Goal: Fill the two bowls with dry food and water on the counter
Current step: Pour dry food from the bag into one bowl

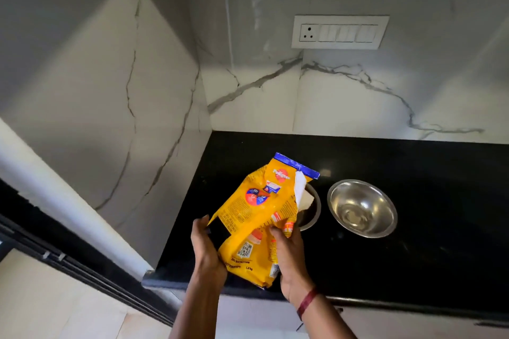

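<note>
— Black counter point(413, 270) in a corner of marble walls point(358, 107), one switch plate point(340, 32) above. What do we hold?

— One yellow bag point(256, 217), in both hands. Our left hand point(206, 250) curls its fingers round the lower left edge. Our right hand point(289, 259) grips the lower right side, thumb on the front.

— How does the bag lie?

— Its long axis runs from our hands away and to the right, rising. The torn mouth is the far end. It hangs over the left bowl point(312, 212) and hides most of it.

— Which way, then, is the target from our fingers?

— Ahead and to the right, just past the mouth. The right hand is the nearer.

— Does food fall?

— We see none, and we cannot tell what the left bowl holds.

— The count?

— Two steel bowls, side by side and not touching: the left bowl under the mouth, the right bowl point(362, 208) in full view and, as far as we can judge, without food. One bag, two hands. No water vessel is in view.

— What does the pour turn on?

— We judge that raising the bag's base sends food down that axis into the left bowl. If the mouth drifts right, food would land between the bowls.
</note>
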